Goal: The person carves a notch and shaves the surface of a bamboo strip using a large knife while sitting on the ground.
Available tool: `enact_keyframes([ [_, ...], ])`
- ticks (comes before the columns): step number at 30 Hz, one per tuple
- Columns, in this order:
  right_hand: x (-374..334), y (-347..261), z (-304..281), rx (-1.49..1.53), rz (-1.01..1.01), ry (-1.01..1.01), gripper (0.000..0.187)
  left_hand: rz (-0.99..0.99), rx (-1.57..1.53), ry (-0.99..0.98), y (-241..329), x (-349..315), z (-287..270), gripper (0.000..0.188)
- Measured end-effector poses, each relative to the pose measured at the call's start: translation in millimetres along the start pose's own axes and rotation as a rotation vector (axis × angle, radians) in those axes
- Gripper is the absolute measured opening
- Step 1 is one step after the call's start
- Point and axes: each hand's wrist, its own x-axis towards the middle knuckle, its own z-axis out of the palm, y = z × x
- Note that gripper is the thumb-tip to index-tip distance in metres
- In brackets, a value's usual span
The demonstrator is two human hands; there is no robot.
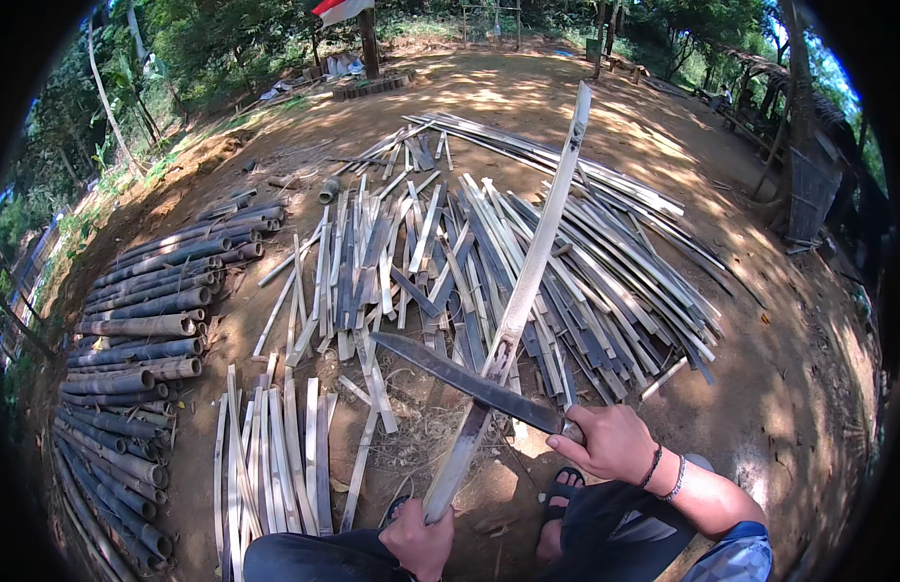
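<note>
My left hand (pixel 418 541) is closed round the near end of a long split bamboo strip (pixel 535 262), which slants up and away to the right with its pale inner face showing. In my right hand (pixel 610 441) is the handle of a machete (pixel 450 376). Its dark, broad blade points to the left and lies across the strip, at or close to its surface, a little beyond my left hand. A dark stain marks the strip just above the blade. Two bracelets circle my right wrist.
Split bamboo strips (pixel 605 291) lie in a wide pile ahead, and a smaller bundle (pixel 275 456) is at the near left. Whole bamboo poles (pixel 144 326) are stacked along the left. My sandalled foot (pixel 563 495) rests on the dirt by the shavings (pixel 435 441).
</note>
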Motion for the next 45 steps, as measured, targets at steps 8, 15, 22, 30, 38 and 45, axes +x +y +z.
enact_keyframes([
  [8, 15, 3, 11, 0.037, -0.021, 0.044, 0.045, 0.025, 0.020, 0.059, -7, 3, 7, 0.026],
  [15, 21, 4, 0, -0.066, -0.020, 0.095, 0.038, -0.003, -0.028, 0.076, -7, 3, 8, 0.025],
  [22, 24, 7, -7, -0.164, -0.093, 0.150, 0.041, 0.031, -0.006, 0.101, -11, 2, 5, 0.025],
  [30, 23, 11, -16, -0.145, -0.096, 0.122, 0.040, 0.071, 0.014, 0.101, -13, 1, 7, 0.026],
  [38, 23, 25, -20, -0.072, 0.002, 0.133, 0.043, 0.059, 0.015, 0.051, -10, 0, 7, 0.028],
  [45, 19, 31, -8, 0.014, 0.076, 0.077, 0.042, 0.050, 0.008, 0.044, -9, -3, 6, 0.027],
])
